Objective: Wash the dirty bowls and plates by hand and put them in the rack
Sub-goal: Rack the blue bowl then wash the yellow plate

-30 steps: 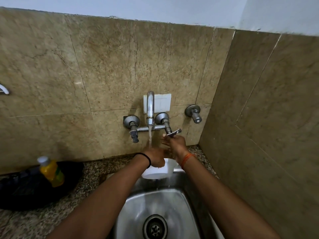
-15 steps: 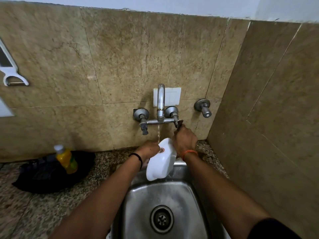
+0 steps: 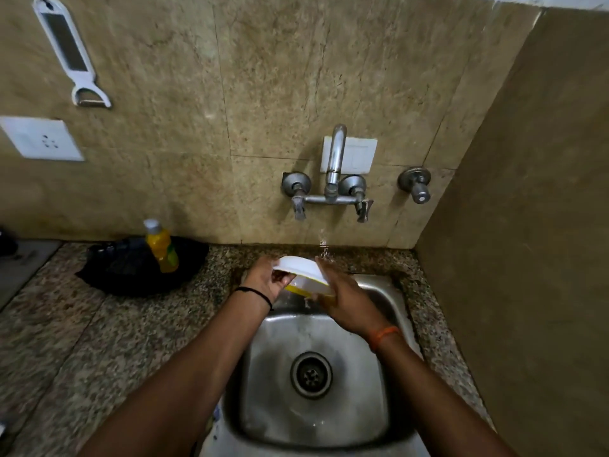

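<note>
A white bowl (image 3: 298, 267) is held tilted over the back edge of the steel sink (image 3: 313, 420), under the tap spout (image 3: 334, 159). My left hand (image 3: 263, 280) grips the bowl's left rim. My right hand (image 3: 346, 298) cups its right side, with the fingers reaching up along the wall of the bowl. Just beneath the bowl shows something yellow (image 3: 304, 287), partly hidden by my right hand; what it is I cannot tell. Only a few drops of water (image 3: 323, 242) fall from the tap. No rack is in view.
A yellow bottle (image 3: 161, 247) stands on a black item (image 3: 125, 272) on the speckled counter to the left. Tap handles (image 3: 364, 209) stick out from the tiled wall. A white peeler (image 3: 69, 54) and a socket (image 3: 41, 138) hang upper left. A side wall (image 3: 527, 225) closes in on the right.
My right hand left the right tap handle and came down onto the bowl. The stream of water shrank to drops. The bowl turned from upright on edge to a flatter tilt.
</note>
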A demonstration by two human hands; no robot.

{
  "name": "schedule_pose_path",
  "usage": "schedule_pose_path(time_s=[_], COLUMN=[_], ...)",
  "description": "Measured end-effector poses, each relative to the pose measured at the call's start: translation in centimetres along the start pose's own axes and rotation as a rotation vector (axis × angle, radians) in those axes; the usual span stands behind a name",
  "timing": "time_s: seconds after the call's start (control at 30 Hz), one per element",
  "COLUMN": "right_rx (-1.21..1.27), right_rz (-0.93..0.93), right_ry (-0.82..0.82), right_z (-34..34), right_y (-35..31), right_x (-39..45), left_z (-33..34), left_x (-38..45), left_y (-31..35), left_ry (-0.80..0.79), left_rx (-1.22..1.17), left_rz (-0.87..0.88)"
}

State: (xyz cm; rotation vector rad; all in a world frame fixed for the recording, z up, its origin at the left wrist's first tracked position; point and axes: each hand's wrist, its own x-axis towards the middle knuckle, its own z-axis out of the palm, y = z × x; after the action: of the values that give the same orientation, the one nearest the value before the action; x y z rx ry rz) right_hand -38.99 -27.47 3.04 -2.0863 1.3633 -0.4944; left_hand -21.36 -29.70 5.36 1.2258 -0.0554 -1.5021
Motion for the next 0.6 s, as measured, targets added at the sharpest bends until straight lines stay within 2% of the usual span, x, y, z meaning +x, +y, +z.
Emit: schedule_pose_path(time_s=[0.13, 0.2, 0.27, 0.33, 0.43, 0.5, 0.6], right_rx=[-0.21, -0.249, -0.225, -0.197, -0.178, -0.155, -0.117], right_rz=[-0.094, -0.135, -0.192, -0.286, -0.404, -0.478, -0.521], right_ry=[0.183, 0.203, 0.255, 0.278, 0.241, 0.222, 0.214], right_z=[0.0, 0.3, 0.8, 1.7, 3.7, 5.3, 7.1], right_y=[-0.3, -1.0, -1.7, -2.9, -5.5, -8.1, -11.7], right_x=[-0.4, -0.2, 0.1, 0.7, 1.5, 1.6, 1.8], left_z=[-1.2, -2.3, -4.1, -6.7, -11.1, -14.6, -18.6], left_x=[-2.5, -4.0, -4.8, -5.3, -6.3, -8.1, -10.8], left_y=[0.5, 1.0, 1.6, 2.0, 3.1, 4.3, 6.7], left_ry=[-0.074, -0.137, -0.122, 0.0, 0.215, 0.31, 0.363], left_rx=[-0.084, 0.061, 0.293, 0.425, 0.468, 0.498, 0.624], left_rz=[-0.063, -0.056, -0.009, 0.077, 0.253, 0.341, 0.44])
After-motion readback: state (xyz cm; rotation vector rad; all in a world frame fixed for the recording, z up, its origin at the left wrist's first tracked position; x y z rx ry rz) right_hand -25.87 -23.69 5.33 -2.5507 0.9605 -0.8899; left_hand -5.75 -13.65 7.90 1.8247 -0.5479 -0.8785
